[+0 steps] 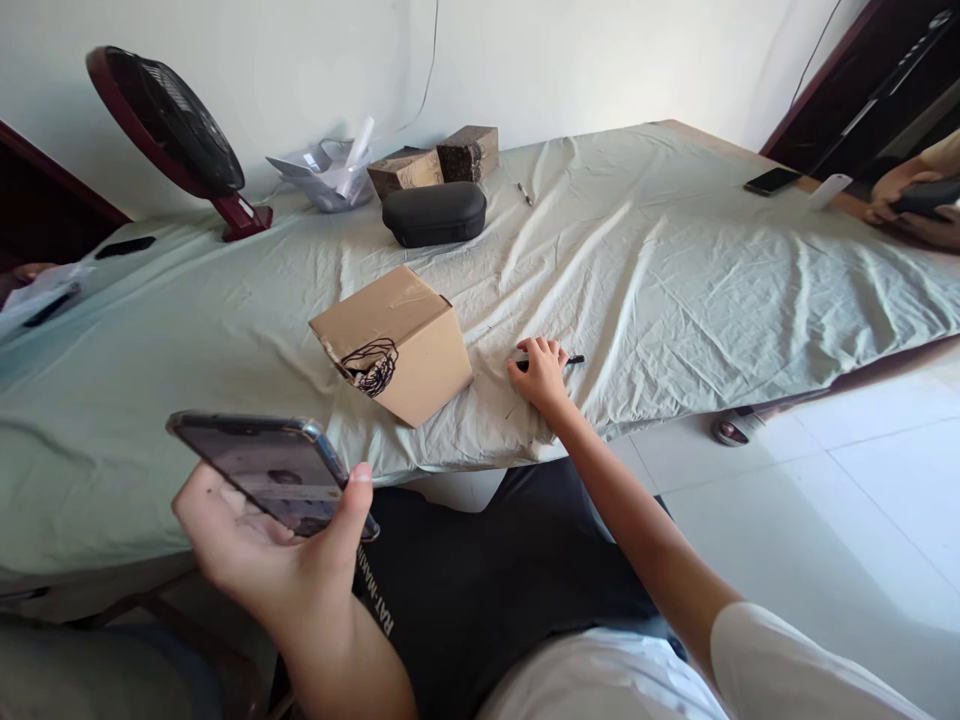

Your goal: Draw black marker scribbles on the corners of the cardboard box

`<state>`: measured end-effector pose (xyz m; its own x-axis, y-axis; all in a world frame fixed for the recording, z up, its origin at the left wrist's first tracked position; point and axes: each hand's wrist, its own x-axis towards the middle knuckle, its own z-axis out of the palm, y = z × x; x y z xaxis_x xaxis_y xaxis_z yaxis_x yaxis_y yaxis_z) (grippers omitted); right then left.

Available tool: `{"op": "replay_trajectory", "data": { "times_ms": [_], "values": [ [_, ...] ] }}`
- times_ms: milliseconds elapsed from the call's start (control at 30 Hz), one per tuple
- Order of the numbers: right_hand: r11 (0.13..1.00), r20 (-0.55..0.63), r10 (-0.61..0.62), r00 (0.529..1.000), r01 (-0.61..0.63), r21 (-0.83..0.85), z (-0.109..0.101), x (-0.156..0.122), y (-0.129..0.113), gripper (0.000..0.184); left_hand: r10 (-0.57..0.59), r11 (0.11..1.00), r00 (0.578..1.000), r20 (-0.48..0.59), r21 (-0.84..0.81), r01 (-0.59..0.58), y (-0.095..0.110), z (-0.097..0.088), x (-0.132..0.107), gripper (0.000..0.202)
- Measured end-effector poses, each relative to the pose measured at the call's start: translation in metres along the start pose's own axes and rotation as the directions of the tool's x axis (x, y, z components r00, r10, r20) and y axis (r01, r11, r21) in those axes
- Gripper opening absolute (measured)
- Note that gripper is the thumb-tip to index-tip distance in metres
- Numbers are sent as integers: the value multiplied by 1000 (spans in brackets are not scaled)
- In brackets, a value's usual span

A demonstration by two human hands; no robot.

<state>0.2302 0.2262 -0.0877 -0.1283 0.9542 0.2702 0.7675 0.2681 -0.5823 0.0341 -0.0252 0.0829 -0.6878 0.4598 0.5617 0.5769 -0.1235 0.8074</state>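
Note:
My left hand (277, 545) holds a smartphone (274, 470) flat, screen up, in front of the table's near edge, with the thumb along its right side. My right hand (540, 372) rests on the grey-green cloth (675, 260) over the table, fingers closed around a black pen (574, 360) whose tip sticks out to the right. A cardboard box (397, 345) with a tangle of black cord hanging from its torn corner stands just left of that hand.
At the back stand a red fan (176, 130), a black case (435, 213), two brown blocks (435, 160) and a clear bin of papers (326, 175). Another person's hands (915, 200) hold a dark object at far right, near a phone (772, 181).

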Motion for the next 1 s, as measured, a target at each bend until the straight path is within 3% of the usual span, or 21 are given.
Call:
{"op": "replay_trajectory", "data": {
  "times_ms": [100, 167, 233, 300, 333, 400, 567, 700, 800, 867, 1000],
  "values": [
    [1000, 1, -7, 1000, 7, 13, 0, 0, 0, 26, -84, 992, 996, 43, 103, 79, -24, -8, 18, 77],
    [1000, 4, -7, 1000, 7, 13, -1, 0, 0, 26, -222, 923, 974, 51, 334, 193, -56, -11, 40, 77],
    [1000, 14, -7, 1000, 7, 4, -1, 0, 0, 26, -410, 755, 912, 19, 568, 327, -92, -8, 65, 76],
    [1000, 21, -7, 1000, 8, -6, -1, 0, -1, 26, -543, 620, 838, 50, 697, 360, -127, 3, 84, 84],
    [1000, 19, -8, 1000, 8, -11, -1, 0, -1, 26, -596, 578, 796, 101, 742, 340, -141, 10, 90, 83],
    [1000, 14, -10, 1000, 10, -19, 0, 0, 0, 25, -619, 545, 780, 96, 768, 338, -165, 27, 96, 78],
    [1000, 24, -6, 1000, 6, -3, -1, 1, -2, 25, -601, 490, 791, 119, 836, 246, -199, 54, 92, 69],
    [1000, 37, 17, 999, -17, 4, -5, 0, -5, 24, -517, 585, 842, 153, 781, 218, -202, 58, 92, 62],
    [1000, 46, 21, 999, -21, 1, -8, -1, -5, 24, -438, 585, 888, 137, 794, 166, -195, 45, 76, 62],
    [1000, 31, 11, 999, -11, 4, -7, -1, -4, 23, -346, 608, 934, 92, 780, 149, -194, 23, 47, 65],
    [999, -8, -52, 999, 52, 3, -9, 2, -7, 20, -244, 629, 967, -77, 746, 218, -204, -48, -54, 49]
  ]
}}
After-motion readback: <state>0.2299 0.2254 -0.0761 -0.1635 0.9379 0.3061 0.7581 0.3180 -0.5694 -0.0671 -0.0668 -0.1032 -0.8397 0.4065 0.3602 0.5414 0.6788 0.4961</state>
